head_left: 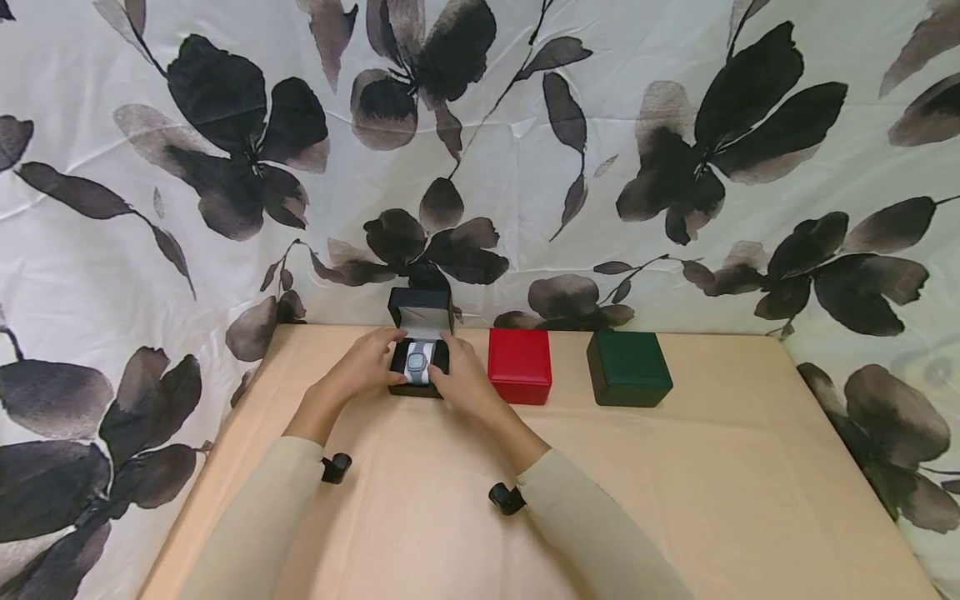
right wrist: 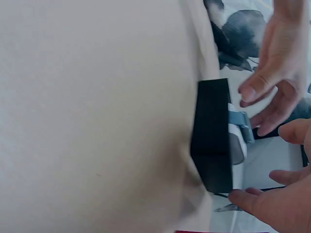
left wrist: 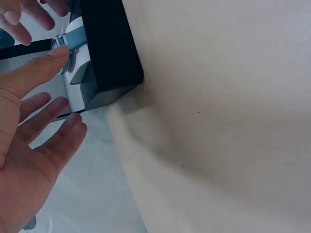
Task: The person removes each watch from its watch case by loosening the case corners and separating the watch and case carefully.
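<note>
Left hand spreads wide, apparently gripping nothing | black box sits near the worktop's far edge, lid already raised, watch seated inside | right hand spreads opposite, likewise ungripping | red box, green box both closed; worktop offers wide room nearside, rightward

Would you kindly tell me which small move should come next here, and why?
I'd probably bring the left hand and right hand to the cushion: the lid is open, the watch sits exposed on that cushion inside the black box, and both hands flank it with fingers apart.
</note>
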`<control>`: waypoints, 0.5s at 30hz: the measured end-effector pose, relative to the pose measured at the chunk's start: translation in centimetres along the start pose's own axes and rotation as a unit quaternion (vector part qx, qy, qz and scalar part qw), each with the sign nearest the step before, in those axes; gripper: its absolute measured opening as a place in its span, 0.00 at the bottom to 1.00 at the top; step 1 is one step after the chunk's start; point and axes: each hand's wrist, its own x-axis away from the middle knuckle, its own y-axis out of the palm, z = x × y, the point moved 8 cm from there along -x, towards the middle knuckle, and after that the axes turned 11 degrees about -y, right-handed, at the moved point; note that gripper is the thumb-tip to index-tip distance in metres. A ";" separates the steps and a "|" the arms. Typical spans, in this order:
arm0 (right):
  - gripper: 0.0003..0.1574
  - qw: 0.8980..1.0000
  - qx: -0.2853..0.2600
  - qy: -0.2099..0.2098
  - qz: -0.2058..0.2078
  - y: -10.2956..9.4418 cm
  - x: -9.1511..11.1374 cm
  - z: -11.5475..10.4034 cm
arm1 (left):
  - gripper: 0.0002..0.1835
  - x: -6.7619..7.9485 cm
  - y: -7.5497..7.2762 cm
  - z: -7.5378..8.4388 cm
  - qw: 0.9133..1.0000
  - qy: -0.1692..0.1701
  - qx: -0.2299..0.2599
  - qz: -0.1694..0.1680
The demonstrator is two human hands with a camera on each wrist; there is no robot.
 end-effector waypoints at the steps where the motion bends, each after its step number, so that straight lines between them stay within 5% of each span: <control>1: 0.42 1.000 -0.005 0.005 0.001 0.2 0.1 0.2 | 0.43 -0.2 0.1 0.1 1.000 -0.001 -0.006 -0.003; 15: 0.41 1.000 0.000 0.007 0.014 1.9 0.3 2.4 | 0.42 -1.5 1.5 0.8 0.995 0.013 -0.100 -0.017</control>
